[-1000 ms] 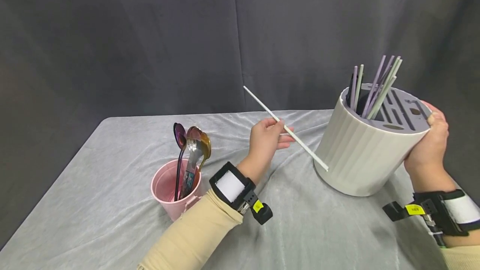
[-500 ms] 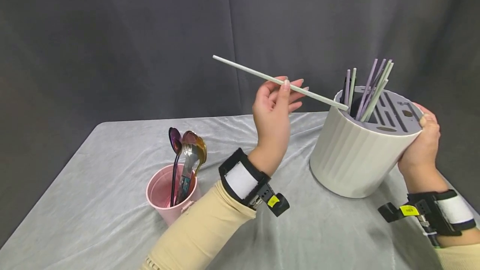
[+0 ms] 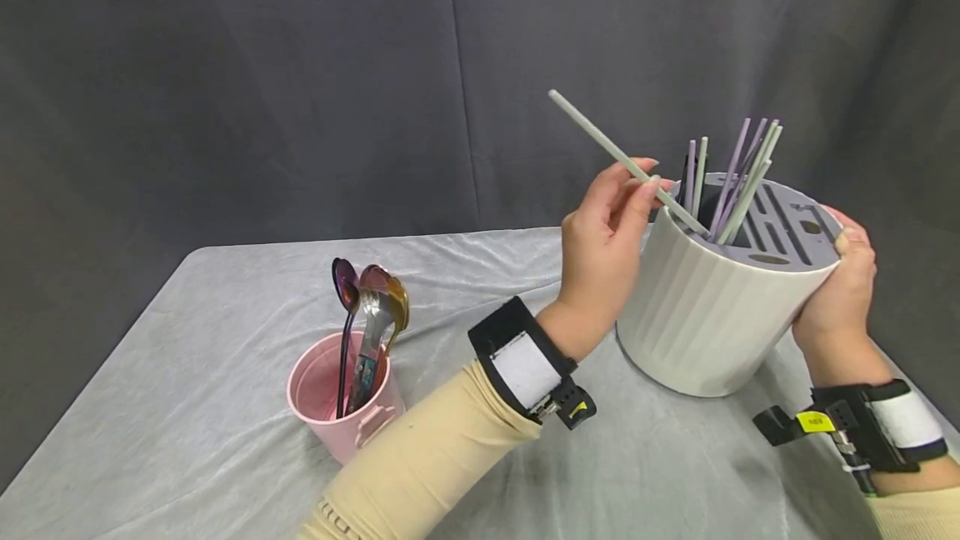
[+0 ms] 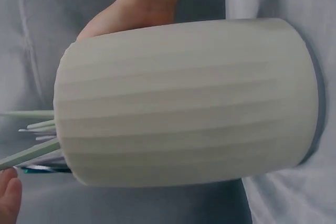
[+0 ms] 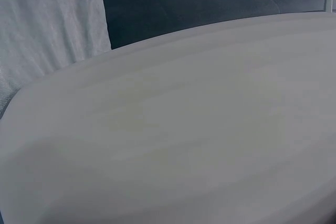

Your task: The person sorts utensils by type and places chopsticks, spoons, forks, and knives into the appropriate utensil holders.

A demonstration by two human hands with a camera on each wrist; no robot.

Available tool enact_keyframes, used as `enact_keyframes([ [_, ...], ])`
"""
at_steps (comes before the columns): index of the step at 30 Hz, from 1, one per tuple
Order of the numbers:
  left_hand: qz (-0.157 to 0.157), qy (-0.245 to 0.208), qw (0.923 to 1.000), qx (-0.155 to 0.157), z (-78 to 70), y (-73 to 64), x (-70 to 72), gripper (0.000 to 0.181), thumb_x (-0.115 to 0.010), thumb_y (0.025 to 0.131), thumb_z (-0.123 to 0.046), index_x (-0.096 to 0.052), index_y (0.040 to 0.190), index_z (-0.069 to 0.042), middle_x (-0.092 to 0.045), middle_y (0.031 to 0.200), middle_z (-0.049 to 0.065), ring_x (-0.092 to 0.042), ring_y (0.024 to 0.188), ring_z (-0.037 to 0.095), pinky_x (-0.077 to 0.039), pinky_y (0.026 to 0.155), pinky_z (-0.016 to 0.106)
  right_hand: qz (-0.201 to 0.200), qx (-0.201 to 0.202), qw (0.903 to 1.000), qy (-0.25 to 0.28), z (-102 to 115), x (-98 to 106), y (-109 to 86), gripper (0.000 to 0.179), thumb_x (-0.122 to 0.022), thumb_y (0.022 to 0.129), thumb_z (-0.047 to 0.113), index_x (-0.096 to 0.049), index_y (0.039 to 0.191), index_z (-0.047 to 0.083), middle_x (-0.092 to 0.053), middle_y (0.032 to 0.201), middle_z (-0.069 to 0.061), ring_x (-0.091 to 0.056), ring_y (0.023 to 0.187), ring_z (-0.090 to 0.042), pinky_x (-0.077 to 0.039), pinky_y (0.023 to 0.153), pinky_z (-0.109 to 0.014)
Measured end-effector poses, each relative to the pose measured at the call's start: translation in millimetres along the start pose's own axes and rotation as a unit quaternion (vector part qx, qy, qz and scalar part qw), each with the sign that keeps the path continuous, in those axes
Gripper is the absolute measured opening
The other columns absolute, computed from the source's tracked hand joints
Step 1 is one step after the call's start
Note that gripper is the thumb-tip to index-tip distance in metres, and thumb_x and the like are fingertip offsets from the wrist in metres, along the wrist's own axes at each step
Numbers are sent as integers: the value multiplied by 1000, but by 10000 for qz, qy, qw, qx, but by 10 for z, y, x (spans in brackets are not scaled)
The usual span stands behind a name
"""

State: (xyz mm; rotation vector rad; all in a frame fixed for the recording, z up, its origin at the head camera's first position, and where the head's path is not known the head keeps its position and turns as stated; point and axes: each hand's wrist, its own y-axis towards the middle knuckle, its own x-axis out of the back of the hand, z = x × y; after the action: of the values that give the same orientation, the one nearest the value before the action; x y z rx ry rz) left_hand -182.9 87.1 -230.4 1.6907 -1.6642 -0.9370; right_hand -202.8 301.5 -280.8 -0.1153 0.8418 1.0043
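Between thumb and fingers my left hand (image 3: 611, 236) pinches a pale green chopstick (image 3: 600, 137). Its lower end overlaps the near rim of a white ribbed utensil holder (image 3: 697, 315), and its upper end slants up to the left. Several purple and green chopsticks (image 3: 738, 182) stand in the holder's open compartment, with something dark behind them. My right hand (image 3: 843, 290) grips the holder's right side, thumb at the rim of the slotted grey top (image 3: 783, 223). The holder is tilted. In the left wrist view, the fingertips (image 4: 9, 195) show beside the held chopstick.
A pink bucket (image 3: 330, 382) stands on the left, close to the left sleeve. Several spoons (image 3: 382, 298) in purple, gold and silver lean inside it. Grey cloth covers the table (image 3: 187, 407), and a dark curtain (image 3: 300, 90) hangs behind.
My left hand has risen and moved right, bringing the chopstick from in front of the holder up to its rim. The right hand keeps its grip on the holder.
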Motion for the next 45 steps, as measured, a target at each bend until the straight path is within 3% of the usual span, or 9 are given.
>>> enact_keyframes([
  [6, 429, 705, 9964, 211, 18, -4, -102, 19, -56, 98, -3, -62, 114, 4, -73, 94, 14, -69, 79, 14, -49, 71, 11, 150, -88, 9998, -112, 6, 2, -27, 35, -25, 101, 11, -57, 112, 0, -65, 105, -12, -69, 90, -17, -54, 74, -19],
  [13, 749, 2515, 9648, 149, 22, 44, -126, 22, -59, 98, -16, -70, 116, -10, -74, 89, -6, -56, 64, 2, -35, 54, 13, 360, 0, 9981, -493, -6, -21, -62, 36, -25, 101, 13, -55, 116, 2, -63, 109, -10, -67, 93, -14, -52, 77, -17],
  [22, 1401, 3233, 9317, 886, 153, 7, -140, 20, -61, 97, -25, -73, 112, -18, -73, 92, -9, -60, 66, 3, -38, 52, 17, 457, -67, 9970, -616, -42, -44, -52, 36, -25, 101, 14, -55, 118, 2, -63, 111, -9, -67, 94, -14, -52, 78, -17],
  [27, 1767, 3752, 9085, 506, 186, -106, -88, 26, -61, 97, -22, -70, 122, -20, -70, 112, -9, -67, 82, 4, -44, 57, 16, 432, -92, 9977, -520, -65, -48, -33, 36, -25, 101, 13, -56, 116, 2, -63, 110, -10, -67, 94, -14, -52, 78, -17],
  [32, 2272, 3767, 8962, 578, 125, -256, 24, 39, -58, 98, -21, -57, 137, -17, -68, 118, -7, -58, 69, 5, -42, 56, 17, 421, -90, 9979, -488, -81, -30, -5, 36, -25, 101, 12, -56, 115, 1, -64, 109, -10, -68, 93, -14, -53, 76, -17],
  [36, 2785, 3618, 8839, 1015, 63, -392, 161, 45, -53, 101, -28, -49, 143, -13, -62, 130, -4, -62, 101, 2, -47, 82, 17, 322, -84, 9978, -570, -56, 16, 35, 36, -25, 101, 12, -57, 113, 3, -63, 107, -9, -67, 90, -13, -52, 74, -16],
  [39, 3198, 3578, 8648, 1479, 11, -508, 311, 52, -47, 103, -37, -42, 147, -10, -43, 148, 2, -40, 135, 13, -35, 108, 32, 220, -86, 9953, -938, -6, 56, 75, 36, -25, 102, 13, -60, 111, 6, -62, 107, -5, -64, 91, -9, -49, 76, -13],
  [42, 3414, 3694, 8412, 1986, -23, -626, 494, 62, -43, 102, -47, -34, 151, -10, -27, 157, 6, -22, 144, 27, -21, 113, 54, 195, 12, 9783, -2063, 60, 84, 112, 35, -26, 104, 16, -58, 118, 12, -59, 110, 2, -58, 98, -6, -44, 80, -10],
  [45, 3420, 4069, 8142, 2336, -35, -741, 682, 72, -44, 98, -56, -29, 153, -12, -14, 161, 10, -6, 146, 38, -13, 107, 69, 260, 309, 9278, -3708, 152, 112, 104, 38, -24, 106, 21, -42, 138, 15, -48, 131, 2, -46, 120, -7, -33, 95, -10],
])
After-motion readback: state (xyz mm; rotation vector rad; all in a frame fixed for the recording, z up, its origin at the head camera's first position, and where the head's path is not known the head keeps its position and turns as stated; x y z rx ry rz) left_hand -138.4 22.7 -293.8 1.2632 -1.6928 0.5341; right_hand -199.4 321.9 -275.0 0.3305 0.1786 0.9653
